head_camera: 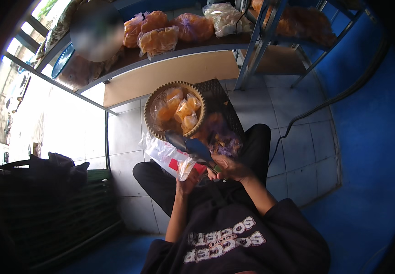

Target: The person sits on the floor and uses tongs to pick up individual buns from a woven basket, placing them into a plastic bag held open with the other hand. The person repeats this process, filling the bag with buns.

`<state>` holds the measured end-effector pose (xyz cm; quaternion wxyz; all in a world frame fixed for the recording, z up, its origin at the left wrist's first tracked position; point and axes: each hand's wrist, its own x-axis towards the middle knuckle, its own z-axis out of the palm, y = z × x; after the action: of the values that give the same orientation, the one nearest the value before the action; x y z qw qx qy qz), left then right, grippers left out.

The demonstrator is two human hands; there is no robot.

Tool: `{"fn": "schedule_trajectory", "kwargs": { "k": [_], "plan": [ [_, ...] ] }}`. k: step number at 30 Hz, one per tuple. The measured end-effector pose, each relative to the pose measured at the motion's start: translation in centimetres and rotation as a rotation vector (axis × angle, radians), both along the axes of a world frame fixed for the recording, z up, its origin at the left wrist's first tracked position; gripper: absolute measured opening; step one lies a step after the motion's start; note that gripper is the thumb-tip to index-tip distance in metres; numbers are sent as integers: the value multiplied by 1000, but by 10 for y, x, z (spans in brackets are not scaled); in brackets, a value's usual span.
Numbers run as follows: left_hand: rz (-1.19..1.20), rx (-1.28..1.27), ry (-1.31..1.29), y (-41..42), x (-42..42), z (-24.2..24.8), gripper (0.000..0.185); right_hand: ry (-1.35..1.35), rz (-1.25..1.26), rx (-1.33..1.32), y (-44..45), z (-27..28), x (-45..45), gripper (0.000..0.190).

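Observation:
My left hand [188,185] holds a small clear plastic bag [184,169] upright over my lap; whether anything is inside it is hard to tell. Gripped in my right hand [233,168] is a pair of tongs [199,148] with dark, broad heads, pointing up and left past the small bag. Beyond the tongs stands a round woven basket [148,121] with several small clear bags of orange crackers [183,109] in it. A purple-tinted plastic bag [231,145] with orange-brown pieces lies just beyond my right hand. Under the tongs rests a white and red plastic packet [163,154].
A dark woven surface [218,92] sits beside the basket. Large bags of crackers [194,29] fill the metal-framed shelf [183,51] ahead. At left is a dark slatted bench [64,202] with a black bag [60,167]. A black cable [293,121] crosses the tiles at right.

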<state>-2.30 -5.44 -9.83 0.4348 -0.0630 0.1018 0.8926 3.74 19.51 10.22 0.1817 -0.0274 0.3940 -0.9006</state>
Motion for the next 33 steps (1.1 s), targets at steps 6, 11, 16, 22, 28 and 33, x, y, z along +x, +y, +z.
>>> {"fn": "schedule_trajectory", "kwargs": {
  "k": [6, 11, 16, 22, 28, 33],
  "plan": [
    [112, -97, -24, -15, 2, -24, 59, -73, -259, 375, 51, 27, 8, 100],
    [145, -63, 7, -17, -2, -34, 58, -212, -359, 1051, 88, 0, 10, 66],
    [178, -156, -15, -16, -3, -28, 54, -248, -239, 1639, 87, -41, 17, 55],
    [193, -300, -131, -12, -4, -23, 56, -361, -166, 1921, 77, -61, 16, 39],
    [191, -375, -99, -4, -5, -12, 59, -403, -219, 2088, 72, -59, 8, 54],
    [200, -406, -75, -2, -5, -1, 60, -339, -114, 2037, 66, -59, -5, 53]
  ]
}}
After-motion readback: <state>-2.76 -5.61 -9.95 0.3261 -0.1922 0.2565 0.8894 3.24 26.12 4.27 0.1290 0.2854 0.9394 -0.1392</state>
